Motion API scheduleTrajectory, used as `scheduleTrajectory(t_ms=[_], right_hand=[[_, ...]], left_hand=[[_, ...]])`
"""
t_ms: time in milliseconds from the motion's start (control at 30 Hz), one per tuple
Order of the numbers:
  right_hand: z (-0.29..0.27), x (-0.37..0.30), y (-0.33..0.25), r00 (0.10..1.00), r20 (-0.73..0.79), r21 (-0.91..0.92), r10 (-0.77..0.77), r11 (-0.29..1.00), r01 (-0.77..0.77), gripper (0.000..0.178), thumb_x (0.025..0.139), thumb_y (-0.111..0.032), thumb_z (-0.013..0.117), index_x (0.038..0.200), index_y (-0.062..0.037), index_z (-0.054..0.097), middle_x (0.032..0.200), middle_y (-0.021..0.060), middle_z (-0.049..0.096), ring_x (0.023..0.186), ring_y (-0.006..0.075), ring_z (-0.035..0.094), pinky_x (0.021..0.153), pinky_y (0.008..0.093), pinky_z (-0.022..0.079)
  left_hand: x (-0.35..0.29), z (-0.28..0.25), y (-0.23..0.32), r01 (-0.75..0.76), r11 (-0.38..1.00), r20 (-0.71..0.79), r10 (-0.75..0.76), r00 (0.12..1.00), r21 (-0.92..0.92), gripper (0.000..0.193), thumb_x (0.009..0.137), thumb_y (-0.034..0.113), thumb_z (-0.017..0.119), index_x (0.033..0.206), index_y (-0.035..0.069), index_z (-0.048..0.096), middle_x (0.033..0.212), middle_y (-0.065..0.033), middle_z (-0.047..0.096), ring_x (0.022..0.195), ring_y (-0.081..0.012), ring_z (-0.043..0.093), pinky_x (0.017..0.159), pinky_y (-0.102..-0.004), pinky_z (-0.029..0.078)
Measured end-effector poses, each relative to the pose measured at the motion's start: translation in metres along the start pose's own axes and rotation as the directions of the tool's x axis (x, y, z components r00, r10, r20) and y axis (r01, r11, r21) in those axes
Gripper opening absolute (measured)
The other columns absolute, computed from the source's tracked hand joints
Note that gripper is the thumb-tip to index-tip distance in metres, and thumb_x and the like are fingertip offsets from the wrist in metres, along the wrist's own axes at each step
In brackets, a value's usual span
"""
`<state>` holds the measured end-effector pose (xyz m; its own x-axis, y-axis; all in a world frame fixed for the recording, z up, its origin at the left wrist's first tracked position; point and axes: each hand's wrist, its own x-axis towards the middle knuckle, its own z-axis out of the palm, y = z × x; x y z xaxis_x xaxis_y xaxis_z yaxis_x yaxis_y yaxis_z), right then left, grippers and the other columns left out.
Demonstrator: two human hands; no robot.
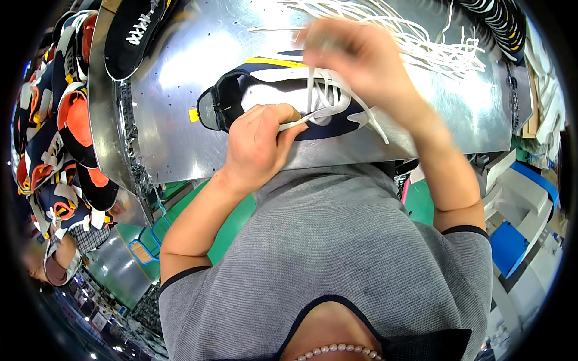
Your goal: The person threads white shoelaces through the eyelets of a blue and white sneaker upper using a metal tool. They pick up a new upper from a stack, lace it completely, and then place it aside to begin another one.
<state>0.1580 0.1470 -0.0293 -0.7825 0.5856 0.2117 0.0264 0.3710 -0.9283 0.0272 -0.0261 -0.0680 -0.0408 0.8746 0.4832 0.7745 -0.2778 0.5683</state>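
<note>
A navy and white shoe upper (232, 84) lies sideways on the metal table, with a yellow strip along its far side. White shoelace (337, 108) is threaded through part of its eyelets, and one loose end hangs over the toe side. With fingers closed, my left hand (259, 141) grips the near edge of the shoe upper by the eyelets. Over the far side, my right hand (361, 57) is smeared by motion. A taut stretch of shoelace runs up from the upper to its closed fingers; the fingertips are blurred.
Loose white laces (427, 45) lie heaped on the table's (162, 132) far right. A dark laced shoe upper (135, 36) sits at the far left, beside a rack of uppers (75, 120). Dark uppers (497, 24) are stacked at the far right corner. Another person (60, 253) is at lower left.
</note>
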Motion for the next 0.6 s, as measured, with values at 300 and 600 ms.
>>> scheduleTrajectory(t_ms=[300, 600], right_hand=[[0.011, 0.005, 0.018, 0.977, -0.192, 0.161, 0.090, 0.985, -0.059, 0.018, 0.081, -0.010, 0.076, 0.098, -0.0042, 0.072, 0.082, 0.0013, 0.070, 0.076, 0.0075, 0.063, 0.070, 0.0252, 0.051], [0.023, 0.002, 0.049, 0.958, -0.217, 0.423, 0.186, 0.903, -0.079, 0.018, 0.086, -0.011, 0.075, 0.100, -0.0024, 0.069, 0.090, 0.0009, 0.069, 0.084, 0.0071, 0.062, 0.077, 0.0232, 0.051]], left_hand=[[-0.002, 0.003, 0.003, 0.092, 0.996, 0.018, -0.092, 0.996, 0.019, 0.041, 0.074, 0.008, 0.082, 0.104, 0.004, 0.054, 0.087, -0.0106, 0.065, 0.072, -0.0279, 0.062, 0.064, -0.0359, 0.047], [0.009, 0.017, 0.026, 0.114, 0.884, -0.160, -0.046, 0.986, 0.454, 0.035, 0.070, 0.025, 0.088, 0.094, 0.013, 0.065, 0.111, -0.0052, 0.061, 0.108, -0.0271, 0.054, 0.088, -0.0406, 0.036]])
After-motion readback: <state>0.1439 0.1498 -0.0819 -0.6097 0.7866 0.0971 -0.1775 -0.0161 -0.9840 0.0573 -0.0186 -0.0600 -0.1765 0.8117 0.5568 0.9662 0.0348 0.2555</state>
